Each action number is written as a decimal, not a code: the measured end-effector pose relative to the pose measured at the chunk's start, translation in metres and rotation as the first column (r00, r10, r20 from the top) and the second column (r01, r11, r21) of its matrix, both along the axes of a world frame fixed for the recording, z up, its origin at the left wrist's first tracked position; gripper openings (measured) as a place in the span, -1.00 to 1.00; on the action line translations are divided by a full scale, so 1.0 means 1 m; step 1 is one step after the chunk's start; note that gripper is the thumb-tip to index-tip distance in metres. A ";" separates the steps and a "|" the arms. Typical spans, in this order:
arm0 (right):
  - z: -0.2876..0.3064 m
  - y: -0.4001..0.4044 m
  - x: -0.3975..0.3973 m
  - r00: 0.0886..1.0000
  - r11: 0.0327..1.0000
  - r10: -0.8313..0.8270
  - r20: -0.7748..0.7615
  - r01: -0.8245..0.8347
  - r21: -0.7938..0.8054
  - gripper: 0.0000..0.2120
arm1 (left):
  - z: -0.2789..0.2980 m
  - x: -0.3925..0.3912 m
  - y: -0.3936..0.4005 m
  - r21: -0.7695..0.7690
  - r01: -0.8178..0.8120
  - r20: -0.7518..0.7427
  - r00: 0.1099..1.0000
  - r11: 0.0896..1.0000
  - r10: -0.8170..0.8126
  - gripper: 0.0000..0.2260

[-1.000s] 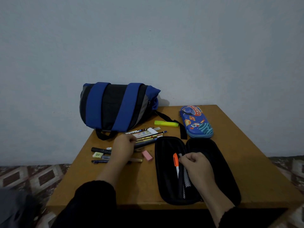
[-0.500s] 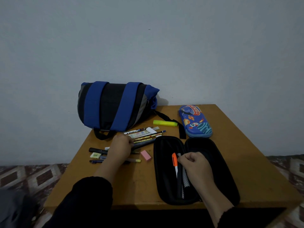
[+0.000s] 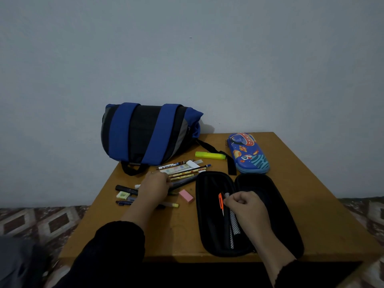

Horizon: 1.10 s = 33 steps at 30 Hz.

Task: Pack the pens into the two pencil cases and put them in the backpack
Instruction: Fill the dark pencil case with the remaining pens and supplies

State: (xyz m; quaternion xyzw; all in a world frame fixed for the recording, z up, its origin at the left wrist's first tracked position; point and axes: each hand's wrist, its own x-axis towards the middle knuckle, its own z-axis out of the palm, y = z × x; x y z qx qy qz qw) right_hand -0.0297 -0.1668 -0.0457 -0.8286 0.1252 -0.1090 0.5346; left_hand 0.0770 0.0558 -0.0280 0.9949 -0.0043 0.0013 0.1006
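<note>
A black pencil case (image 3: pixel 209 221) lies unzipped and spread flat near the table's front edge. Inside it, my right hand (image 3: pixel 245 206) pinches pens beside an orange-capped pen (image 3: pixel 221 201). My left hand (image 3: pixel 153 189) rests curled over a dark pen in the loose heap of pens and pencils (image 3: pixel 182 172); its fingertips are hidden. A blue space-print pencil case (image 3: pixel 247 153) lies zipped at the back right. The blue and black backpack (image 3: pixel 145 134) lies on its side at the back left.
A yellow highlighter (image 3: pixel 209 155) lies between the backpack strap (image 3: pixel 229 165) and the heap. A pink eraser (image 3: pixel 186 196), a green eraser (image 3: pixel 122 195) and a black marker (image 3: pixel 126 189) lie around my left hand. The wooden table (image 3: pixel 324 204) stands against a grey wall.
My left hand has slid slightly right onto the dark pen in the heap. My right hand stays in the black case, its fingers shifted a little on the pens.
</note>
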 end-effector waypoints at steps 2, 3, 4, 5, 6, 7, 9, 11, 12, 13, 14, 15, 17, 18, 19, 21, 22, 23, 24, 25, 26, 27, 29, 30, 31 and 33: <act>-0.001 0.000 0.001 1.000 0.998 0.020 -0.010 -0.021 -0.051 -0.91 | 0.000 -0.001 0.000 -0.032 0.005 0.027 1.000 0.999 -0.004 -0.78; -0.002 -0.001 0.003 0.999 0.998 0.029 -0.027 -0.031 -0.062 -0.92 | -0.001 -0.001 0.000 -0.078 0.000 0.044 0.999 0.997 0.004 -0.79; -0.002 -0.002 0.004 0.998 0.997 0.046 -0.050 -0.049 -0.064 -0.93 | -0.001 -0.003 0.000 -0.141 -0.011 0.066 0.998 0.990 0.020 -0.80; -0.003 -0.004 0.006 0.995 0.996 0.069 -0.072 -0.073 -0.055 -0.93 | -0.001 -0.005 0.000 -0.216 -0.026 0.088 0.995 0.976 0.045 -0.83; -0.001 -0.007 0.006 0.991 0.994 0.100 -0.086 -0.104 -0.038 -0.92 | -0.001 -0.007 0.000 -0.293 -0.033 0.116 0.991 0.956 0.070 -0.86; 0.002 -0.010 0.007 0.987 0.992 0.129 -0.094 -0.130 0.000 -0.92 | -0.001 -0.009 0.000 -0.366 -0.030 0.145 0.985 0.930 0.089 -0.89; 0.009 -0.019 0.005 0.986 0.985 0.150 -0.074 -0.143 0.097 -0.92 | 0.000 -0.013 -0.001 -0.530 0.004 0.176 0.979 0.848 0.106 -0.93; 0.012 -0.032 0.005 0.997 0.996 0.081 -0.016 -0.080 0.048 -0.90 | 0.006 -0.016 -0.004 -0.718 0.060 0.176 0.979 0.694 0.098 -0.94; 0.010 -0.040 0.005 0.999 0.998 0.015 0.029 -0.013 -0.054 -0.87 | 0.009 -0.016 -0.007 -0.789 0.078 0.167 0.982 0.609 0.091 -0.93; 0.006 -0.048 0.006 0.996 0.982 -0.057 0.065 0.068 -0.178 -0.85 | 0.012 -0.018 -0.012 -0.841 0.085 0.150 0.985 0.534 0.080 -0.92; 0.004 -0.055 0.006 0.988 0.940 -0.129 0.088 0.150 -0.306 -0.84 | 0.015 -0.020 -0.018 -0.883 0.086 0.129 0.990 0.461 0.063 -0.90; 0.002 -0.061 0.005 0.978 0.893 -0.189 0.084 0.207 -0.399 -0.83 | 0.017 -0.021 -0.026 -0.917 0.086 0.111 0.993 0.391 0.042 -0.88; 0.002 -0.070 0.004 0.965 0.883 -0.262 0.002 0.240 -0.402 -0.76 | 0.021 -0.022 -0.044 -0.962 0.094 0.095 0.995 0.257 -0.008 -0.82; 0.003 -0.072 0.004 0.962 0.903 -0.269 -0.038 0.238 -0.357 -0.74 | 0.022 -0.022 -0.054 -0.978 0.093 0.090 0.996 0.188 -0.027 -0.78; 0.002 -0.074 0.004 0.963 0.918 -0.266 -0.052 0.237 -0.319 -0.72 | 0.025 -0.021 -0.064 -0.988 0.089 0.084 0.996 0.128 -0.041 -0.74; 0.001 -0.074 0.004 0.966 0.931 -0.254 -0.054 0.229 -0.283 -0.67 | 0.029 -0.019 -0.084 -0.993 0.097 0.091 0.993 0.070 -0.078 -0.75; 0.001 -0.074 0.004 0.966 0.936 -0.252 -0.056 0.228 -0.268 -0.64 | 0.031 -0.018 -0.094 -0.991 0.112 0.104 0.989 0.069 -0.101 -0.78; 0.001 -0.074 0.005 0.966 0.941 -0.250 -0.061 0.227 -0.252 -0.61 | 0.032 -0.017 -0.103 -0.988 0.128 0.117 0.986 0.083 -0.119 -0.82; 0.000 -0.075 0.005 0.968 0.948 -0.242 -0.064 0.222 -0.230 -0.60 | 0.032 -0.015 -0.112 -0.985 0.137 0.123 0.984 0.107 -0.129 -0.84; -0.002 -0.077 0.005 0.971 0.956 -0.231 -0.064 0.215 -0.199 -0.58 | 0.032 -0.013 -0.121 -0.980 0.141 0.123 0.983 0.138 -0.135 -0.86; -0.004 -0.079 0.005 0.973 0.965 -0.221 -0.065 0.208 -0.159 -0.56 | 0.031 -0.010 -0.129 -0.976 0.139 0.116 0.983 0.165 -0.140 -0.86; -0.006 -0.081 0.005 0.975 0.973 -0.213 -0.065 0.205 -0.110 -0.54 | 0.029 -0.007 -0.136 -0.972 0.131 0.105 0.984 0.194 -0.141 -0.87; -0.008 -0.082 0.004 0.975 0.977 -0.215 -0.061 0.215 0.001 -0.52 | 0.025 -0.001 -0.148 -0.958 0.114 0.084 0.989 0.262 -0.122 -0.87; -0.007 -0.082 0.003 0.973 0.973 -0.223 -0.057 0.225 0.040 -0.52 | 0.022 0.001 -0.153 -0.952 0.102 0.074 0.992 0.290 -0.107 -0.87; -0.006 -0.082 0.002 0.971 0.970 -0.231 -0.052 0.235 0.066 -0.53 | 0.021 0.002 -0.157 -0.948 0.088 0.062 0.994 0.306 -0.093 -0.87; -0.003 -0.082 0.001 0.969 0.964 -0.242 -0.042 0.245 0.099 -0.54 | 0.018 0.004 -0.166 -0.938 0.074 0.048 0.995 0.337 -0.084 -0.89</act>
